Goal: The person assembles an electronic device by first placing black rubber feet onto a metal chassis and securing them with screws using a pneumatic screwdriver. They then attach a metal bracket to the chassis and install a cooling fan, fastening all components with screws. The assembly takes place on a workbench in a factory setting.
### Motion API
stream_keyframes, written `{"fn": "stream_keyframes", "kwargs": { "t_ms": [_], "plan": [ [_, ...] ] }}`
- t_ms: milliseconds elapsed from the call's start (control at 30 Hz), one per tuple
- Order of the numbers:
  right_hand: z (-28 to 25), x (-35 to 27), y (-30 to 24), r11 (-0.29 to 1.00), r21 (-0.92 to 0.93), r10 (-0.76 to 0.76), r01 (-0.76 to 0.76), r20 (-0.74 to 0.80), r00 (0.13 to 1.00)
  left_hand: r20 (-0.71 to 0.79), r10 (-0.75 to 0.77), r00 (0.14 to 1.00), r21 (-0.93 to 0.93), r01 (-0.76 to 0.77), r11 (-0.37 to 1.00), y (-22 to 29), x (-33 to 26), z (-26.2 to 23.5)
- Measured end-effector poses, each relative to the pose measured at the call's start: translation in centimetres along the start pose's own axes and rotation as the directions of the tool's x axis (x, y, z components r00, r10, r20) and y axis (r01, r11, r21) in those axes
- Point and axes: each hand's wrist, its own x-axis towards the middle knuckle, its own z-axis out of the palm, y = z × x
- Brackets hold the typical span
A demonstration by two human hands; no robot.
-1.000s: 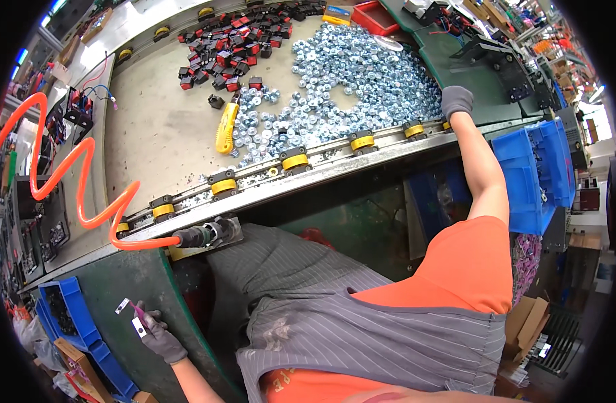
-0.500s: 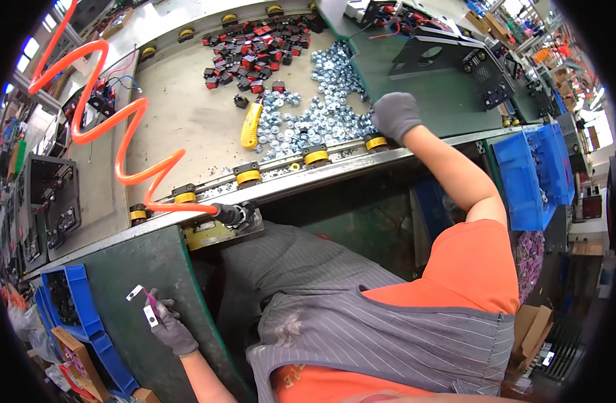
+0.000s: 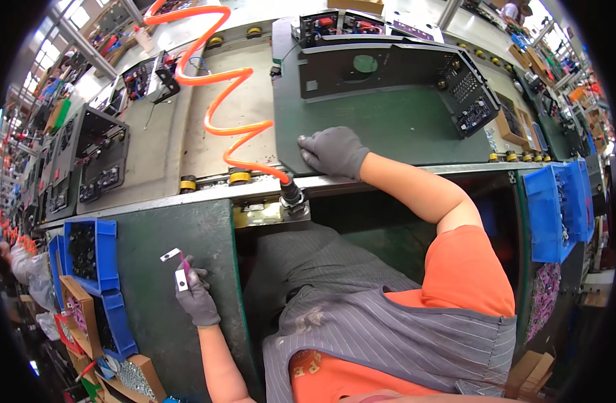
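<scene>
We look down from a head camera at a person seated at a factory assembly line, both hands in grey gloves. Our left hand (image 3: 195,295) is low at the left, over a dark green side table (image 3: 153,302), with the fingers pinched closed around small flat metal brackets (image 3: 175,267) and a thin pink piece. Just left of it, blue bins (image 3: 89,252) of parts sit along that table's left edge. Our right hand (image 3: 335,151) lies palm down, fingers spread flat and gripping nothing, on the near left corner of a dark green metal chassis panel (image 3: 388,121) that rests on the conveyor. The panel's raised back wall, with a round hole, stands at its far edge. An orange coiled air hose (image 3: 220,101) runs down the conveyor's middle to a fitting (image 3: 291,196) at its near edge, just beside the right hand.
</scene>
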Motion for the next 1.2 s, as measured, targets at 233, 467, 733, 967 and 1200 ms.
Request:
{"fn": "stream_keyframes", "kwargs": {
  "t_ms": [233, 467, 733, 967, 1200],
  "plan": [
    [1.2, 0.9, -2.1, 0.967, 0.225, -0.113, 0.118, -0.034, 0.993, -0.005, -0.033, 0.999, 0.013, 0.033, 0.999, 0.6, -0.1, 0.0],
    [-0.4, -5.5, 0.8, 0.752, 0.653, -0.046, 0.096, -0.094, 0.995, 0.063, -0.08, 0.995, 0.237, 0.063, 0.97, 0.9, 1.1, -0.2],
    [-1.1, -11.6, 5.1, 0.252, 0.93, 0.375, -0.267, 0.16, 0.913, 0.431, -0.215, 0.876, 0.191, 0.144, 0.971, 5.8, 9.4, 10.9],
    [-0.7, -4.6, 0.6, 0.085, 0.967, 0.219, -0.241, 0.218, 0.951, 0.715, -0.34, 0.611, 0.149, 0.341, 0.928, 13.4, 9.5, 22.9],
    [2.7, 0.9, -1.4, -0.29, 0.955, 0.212, -0.063, 0.129, 0.969, 0.742, -0.085, 0.665, 0.422, -0.365, 0.83, 13.9, 10.4, 22.0]
  ]
}}
